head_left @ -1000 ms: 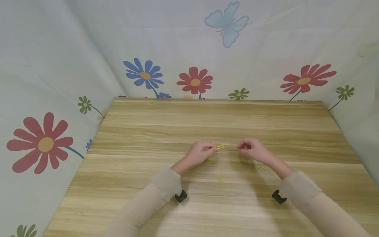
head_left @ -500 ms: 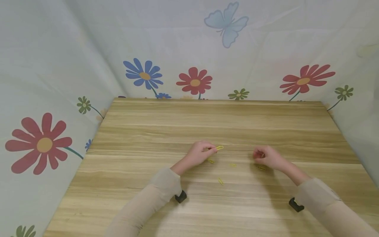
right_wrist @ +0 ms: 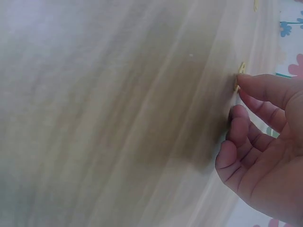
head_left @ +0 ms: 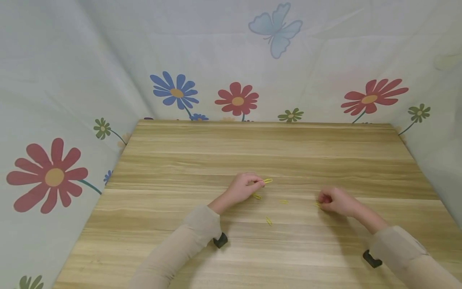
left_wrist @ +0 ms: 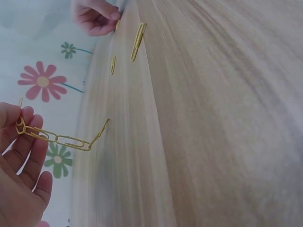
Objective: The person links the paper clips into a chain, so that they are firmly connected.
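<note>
1. The step in hand looks to be picking up a loose clip while the chain waits ready; the left hand [head_left: 245,186] pinches the chain [left_wrist: 71,141] above the table [head_left: 216,152] near its middle.
2. The right hand [head_left: 337,200] is narrow: thumb and forefinger pinch the right clip [right_wrist: 242,67], other fingers curled. Whether that clip has left the table, I cannot tell.
3. The next move seems to call for a secure grip on one end of this thin clip, then a straight lift, with the left hand steady.
4. The chain's top link juts rightward from the fingertips; the rest hangs down, its lowest link bent to the right. Whether it touches the table is unclear.
5. The right clip pokes out left of the fingertips, long axis roughly left-right.
6. Between the hands, the middle clip [head_left: 284,201] also lies left-right; the front clip [head_left: 269,220], nearer the person, slants, far end leftward.
</note>
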The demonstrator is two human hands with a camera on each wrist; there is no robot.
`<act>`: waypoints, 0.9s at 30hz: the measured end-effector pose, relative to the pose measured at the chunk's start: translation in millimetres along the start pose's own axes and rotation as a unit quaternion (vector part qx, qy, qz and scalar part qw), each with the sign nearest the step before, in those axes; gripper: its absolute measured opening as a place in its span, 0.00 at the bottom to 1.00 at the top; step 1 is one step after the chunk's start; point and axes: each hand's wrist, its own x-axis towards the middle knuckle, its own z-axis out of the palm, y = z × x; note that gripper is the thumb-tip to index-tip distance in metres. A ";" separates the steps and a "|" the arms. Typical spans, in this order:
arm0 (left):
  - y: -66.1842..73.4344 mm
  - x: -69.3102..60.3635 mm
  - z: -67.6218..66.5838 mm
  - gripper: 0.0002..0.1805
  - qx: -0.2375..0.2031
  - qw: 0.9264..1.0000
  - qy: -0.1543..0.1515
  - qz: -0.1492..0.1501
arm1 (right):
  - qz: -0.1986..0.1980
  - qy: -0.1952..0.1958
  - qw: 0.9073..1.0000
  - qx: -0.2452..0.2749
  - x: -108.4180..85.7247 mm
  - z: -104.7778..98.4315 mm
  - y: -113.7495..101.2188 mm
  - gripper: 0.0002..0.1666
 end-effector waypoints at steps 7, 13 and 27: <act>-1.3 0.2 1.6 0.11 0.007 1.000 -0.001 0.005 | 0.020 0.005 1.000 0.009 -3.4 4.4 1.0 0.05; -1.8 0.8 2.6 0.11 0.013 1.000 -0.002 0.006 | 0.023 0.007 1.000 0.012 -3.1 5.2 -0.5 0.04; 3.2 0.4 2.4 0.11 0.016 1.000 -0.009 -0.001 | 0.028 -0.001 1.000 -0.006 -3.3 6.5 -3.2 0.07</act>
